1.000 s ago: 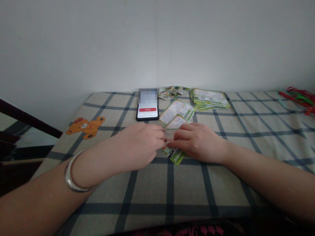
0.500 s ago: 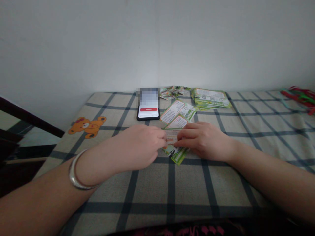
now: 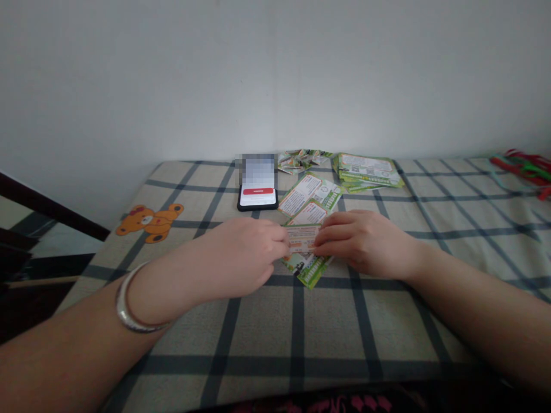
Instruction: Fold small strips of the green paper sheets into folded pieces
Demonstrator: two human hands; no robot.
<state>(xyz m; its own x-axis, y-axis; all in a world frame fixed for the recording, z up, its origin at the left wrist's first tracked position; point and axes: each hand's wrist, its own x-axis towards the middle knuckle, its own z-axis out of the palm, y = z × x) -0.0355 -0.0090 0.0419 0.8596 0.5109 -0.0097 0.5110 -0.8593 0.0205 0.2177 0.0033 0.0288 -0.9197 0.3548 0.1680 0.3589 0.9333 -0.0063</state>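
My left hand (image 3: 253, 252), with a silver bangle on the wrist, has its fingers closed at the left edge of a small folded printed paper (image 3: 303, 238). At the paper's right edge are the bent, closed fingers of my right hand (image 3: 365, 241). The thumbs are mostly hidden. Beneath the paper lies a green and white printed leaflet (image 3: 312, 275) with its lower corner pointing toward me. Just behind, two more leaflets overlap: a nearer leaflet (image 3: 307, 213) and a farther leaflet (image 3: 301, 192).
A phone (image 3: 257, 198) with a lit screen lies left of the leaflets. Against the wall are a heap of small folded papers (image 3: 303, 159) and a leaflet stack (image 3: 365, 166). A bear picture (image 3: 150, 221) marks the checked cloth (image 3: 258, 338). Red and green cords (image 3: 525, 172) lie far right.
My right fingers have shifted slightly right along the folded paper, and more of its printed face shows. My left hand stays at its left edge.
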